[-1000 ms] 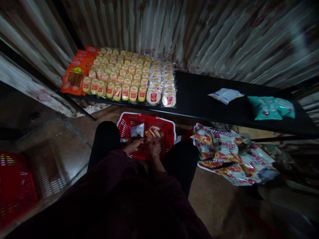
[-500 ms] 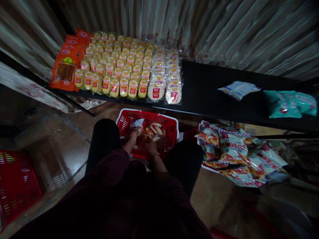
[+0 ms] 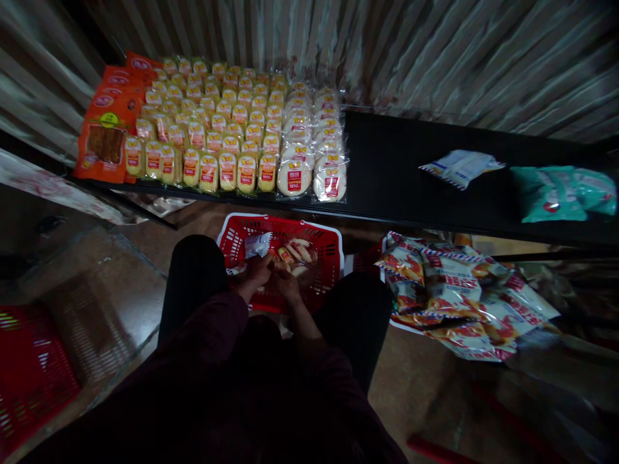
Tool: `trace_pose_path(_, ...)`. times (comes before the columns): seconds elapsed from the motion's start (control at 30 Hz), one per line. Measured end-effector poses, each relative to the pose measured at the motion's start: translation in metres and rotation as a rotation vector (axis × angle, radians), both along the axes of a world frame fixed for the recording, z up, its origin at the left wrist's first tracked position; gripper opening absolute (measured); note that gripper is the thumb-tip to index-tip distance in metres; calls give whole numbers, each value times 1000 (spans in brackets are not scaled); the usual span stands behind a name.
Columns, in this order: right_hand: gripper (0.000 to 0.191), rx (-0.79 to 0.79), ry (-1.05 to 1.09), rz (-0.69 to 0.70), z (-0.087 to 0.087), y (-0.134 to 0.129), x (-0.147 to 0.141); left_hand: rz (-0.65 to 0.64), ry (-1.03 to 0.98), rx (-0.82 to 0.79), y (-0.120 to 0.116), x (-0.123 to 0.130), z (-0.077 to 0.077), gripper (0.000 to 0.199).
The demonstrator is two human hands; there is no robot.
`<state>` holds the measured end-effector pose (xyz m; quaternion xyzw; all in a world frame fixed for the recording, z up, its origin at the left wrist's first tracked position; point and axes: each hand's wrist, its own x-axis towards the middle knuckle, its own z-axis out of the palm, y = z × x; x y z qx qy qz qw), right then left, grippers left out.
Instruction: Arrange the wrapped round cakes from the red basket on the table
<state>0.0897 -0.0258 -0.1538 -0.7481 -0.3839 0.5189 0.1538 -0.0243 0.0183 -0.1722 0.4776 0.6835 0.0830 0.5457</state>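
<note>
Between my knees is a red shopping basket (image 3: 329, 259) with a white rim. Over it, my left hand (image 3: 260, 270) and my right hand (image 3: 286, 283) meet, fingers closed together at the tips. Something small and pale may be between them, but in the dim light I cannot make it out. Just beyond my right hand lie wrapped rice crackers (image 3: 300, 250) in clear film, with a yellow-and-red label among them. A white-and-blue snack packet (image 3: 258, 245) rests in the basket beyond my left hand.
A black shelf (image 3: 382, 161) bears rows of yellow wrapped snacks (image 3: 209, 171), round rice crackers (image 3: 294, 174), orange bags (image 3: 109, 129), a white packet (image 3: 461, 167) and teal packets (image 3: 551, 193). Another basket, at right, overflows with snack bags (image 3: 452, 287). A red basket (image 3: 33, 374) stands left.
My hands have drawn closer together over the basket, and more of the white-and-blue packet shows. The view has shifted slightly, so the shelf goods appear further left.
</note>
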Motion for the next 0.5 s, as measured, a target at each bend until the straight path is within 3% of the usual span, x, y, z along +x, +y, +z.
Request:
trace_pose_path(0.13,24,-4,-54,28,7,3,-1,-21,54,-32,-1,2,-6,56)
trace_pose_path(0.33,30,43,-270,8,15,2,0,-2,-6,-38,-2,6,-12,35)
trace_pose_path(0.5,30,19,-213,-22,10,1,4,-8,5,-31,-4,8,-13,30)
